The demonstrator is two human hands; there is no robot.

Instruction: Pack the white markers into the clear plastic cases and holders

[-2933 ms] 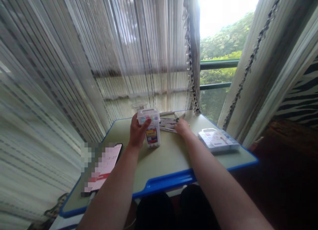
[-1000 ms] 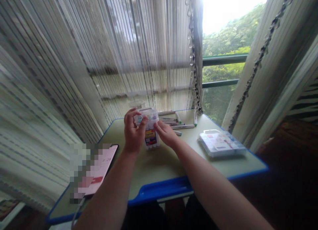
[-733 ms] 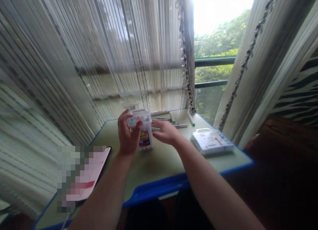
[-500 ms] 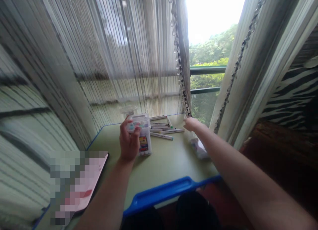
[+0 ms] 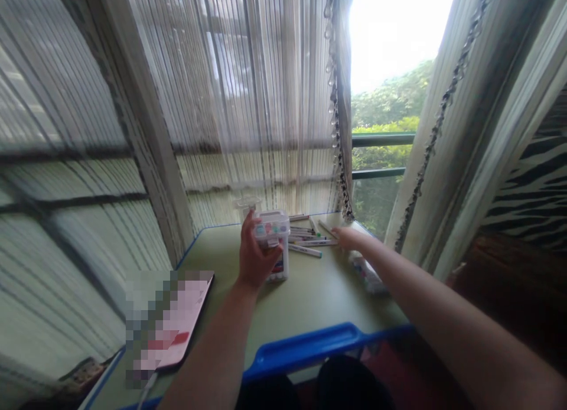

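A clear plastic tub of markers [image 5: 277, 240] with a colourful label stands upright near the middle of a green desk [image 5: 310, 298]. My left hand [image 5: 254, 257] is wrapped round its left side. Several loose markers [image 5: 306, 238] lie fanned out behind and to the right of the tub. My right hand [image 5: 348, 238] reaches across to the far right of the desk, beside the ends of those markers. Its fingers are blurred, so I cannot make out whether they hold one.
A phone [image 5: 170, 327] lies at the desk's near left. A flat clear case [image 5: 367, 273] sits under my right forearm at the right edge. A blue lip [image 5: 305, 354] runs along the near edge. Striped curtains [image 5: 221, 103] hang close behind, with a window gap [image 5: 381, 162] at the right.
My right hand has left the tub and gone out to the far right past the loose markers. My left hand has kept its hold on the tub. The view has swung about.
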